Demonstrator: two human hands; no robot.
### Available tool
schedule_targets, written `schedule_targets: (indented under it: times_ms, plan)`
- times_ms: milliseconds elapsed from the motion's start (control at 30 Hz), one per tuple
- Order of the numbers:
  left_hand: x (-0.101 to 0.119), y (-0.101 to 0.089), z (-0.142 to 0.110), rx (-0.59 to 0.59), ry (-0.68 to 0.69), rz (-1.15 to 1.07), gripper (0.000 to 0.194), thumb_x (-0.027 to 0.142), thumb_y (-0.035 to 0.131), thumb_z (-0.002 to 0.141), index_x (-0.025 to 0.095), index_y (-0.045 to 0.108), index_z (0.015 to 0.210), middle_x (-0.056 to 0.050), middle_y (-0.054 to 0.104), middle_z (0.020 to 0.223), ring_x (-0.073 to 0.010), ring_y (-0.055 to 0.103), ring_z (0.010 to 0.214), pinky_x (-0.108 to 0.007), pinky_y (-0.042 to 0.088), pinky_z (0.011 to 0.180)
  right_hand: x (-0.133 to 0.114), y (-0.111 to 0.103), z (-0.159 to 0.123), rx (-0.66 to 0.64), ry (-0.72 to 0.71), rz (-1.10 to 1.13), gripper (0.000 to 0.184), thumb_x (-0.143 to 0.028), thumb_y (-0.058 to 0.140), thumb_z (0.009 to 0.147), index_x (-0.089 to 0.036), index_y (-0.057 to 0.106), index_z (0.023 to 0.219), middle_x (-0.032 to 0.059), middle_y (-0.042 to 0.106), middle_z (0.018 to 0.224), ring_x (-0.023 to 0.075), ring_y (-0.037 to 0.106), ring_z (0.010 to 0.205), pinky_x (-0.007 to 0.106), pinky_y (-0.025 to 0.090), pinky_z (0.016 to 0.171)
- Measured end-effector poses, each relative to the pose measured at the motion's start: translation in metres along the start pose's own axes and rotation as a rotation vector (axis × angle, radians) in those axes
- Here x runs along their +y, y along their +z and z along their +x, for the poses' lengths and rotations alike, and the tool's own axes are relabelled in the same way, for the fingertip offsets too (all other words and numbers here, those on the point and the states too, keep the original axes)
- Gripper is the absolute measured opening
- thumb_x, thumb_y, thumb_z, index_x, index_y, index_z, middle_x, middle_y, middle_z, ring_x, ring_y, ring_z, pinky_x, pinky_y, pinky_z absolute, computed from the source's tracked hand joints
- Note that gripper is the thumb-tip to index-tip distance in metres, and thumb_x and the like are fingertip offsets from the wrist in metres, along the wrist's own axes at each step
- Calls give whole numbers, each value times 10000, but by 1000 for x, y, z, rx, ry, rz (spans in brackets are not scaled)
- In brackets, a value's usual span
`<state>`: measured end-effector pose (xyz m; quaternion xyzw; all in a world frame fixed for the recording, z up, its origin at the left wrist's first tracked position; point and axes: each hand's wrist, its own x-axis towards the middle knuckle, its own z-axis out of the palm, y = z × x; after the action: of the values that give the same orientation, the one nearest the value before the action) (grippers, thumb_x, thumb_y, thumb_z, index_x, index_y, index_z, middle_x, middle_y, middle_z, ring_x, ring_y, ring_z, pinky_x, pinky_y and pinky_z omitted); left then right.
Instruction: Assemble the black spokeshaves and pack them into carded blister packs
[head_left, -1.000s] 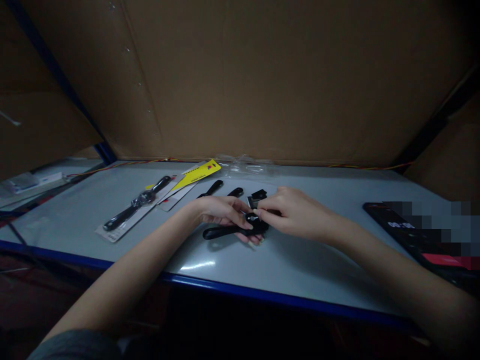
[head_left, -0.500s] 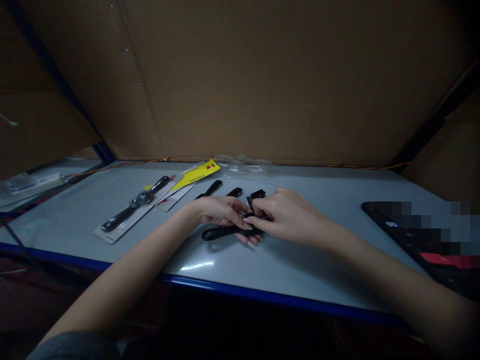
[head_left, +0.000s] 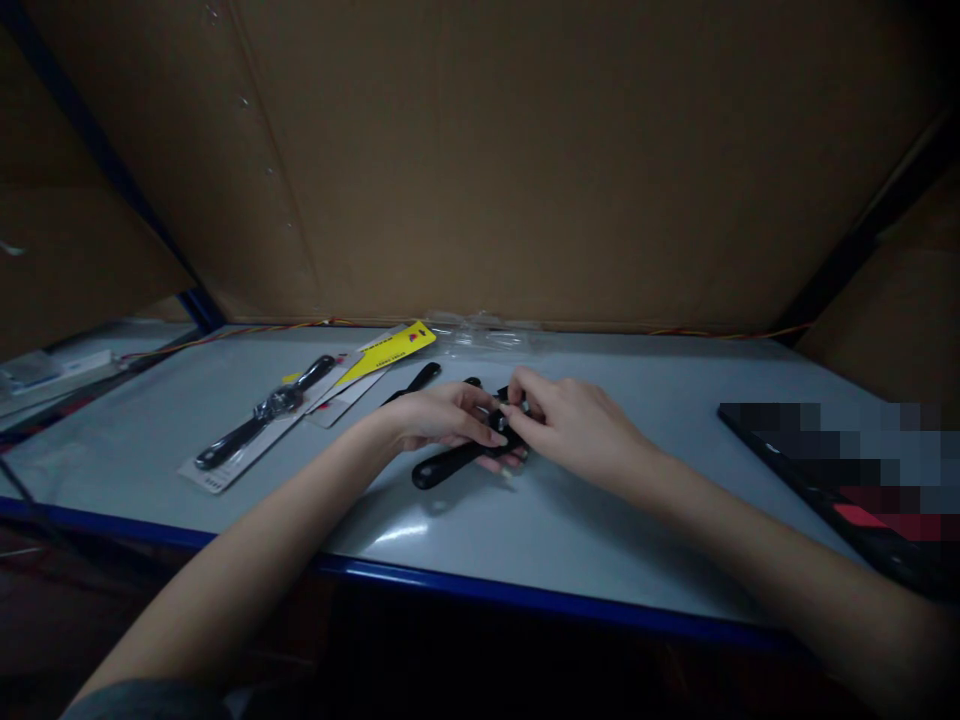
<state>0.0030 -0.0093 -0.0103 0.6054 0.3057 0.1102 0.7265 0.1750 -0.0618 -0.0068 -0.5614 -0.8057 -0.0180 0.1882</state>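
Observation:
A black two-handled tool that looks like a spokeshave (head_left: 442, 467) is held just above the table, one handle pointing to the lower left. My left hand (head_left: 450, 420) grips it around its middle, thumb on top. Over that same middle part, my right hand (head_left: 566, 410) pinches with thumb and forefinger at a small part; the fingers hide most of it. Behind my left hand lies another black handle (head_left: 424, 377), and a further dark handle end (head_left: 472, 382) shows just past the fingers.
At left lies a packaged spokeshave (head_left: 274, 405) on its card. Yellow and white cards (head_left: 397, 345) overlap beside it. Clear plastic shells (head_left: 480, 332) sit against the cardboard wall (head_left: 487, 180). A black device (head_left: 795, 470), partly pixelated, rests at right. A blue edge (head_left: 450, 582) borders the table.
My right fingers have shifted slightly left and up on the tool's middle. The spokeshave has tilted a little, its near handle lower. My left hand keeps its hold.

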Motion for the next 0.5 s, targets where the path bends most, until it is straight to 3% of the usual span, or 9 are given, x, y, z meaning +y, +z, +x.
schedule_targets:
  times_ms: [300,500]
  plan:
    - [5,3,-1,199,14,-42,233,-25,637,659,90,607,859,12,642,623,-97,625,551,-167,436,476,2,-1,-1,57,-178,-156,212,-341,428,862,-191,577,869,40,647,688,195,539,679,278,264,572]
    - [4,5,1,201,24,-53,243,-21,654,642,98,588,844,-19,670,674,-114,647,589,-199,474,545,4,1,0,58,-200,-229,236,-368,440,868,-183,585,879,50,649,694,205,541,675,284,254,569]
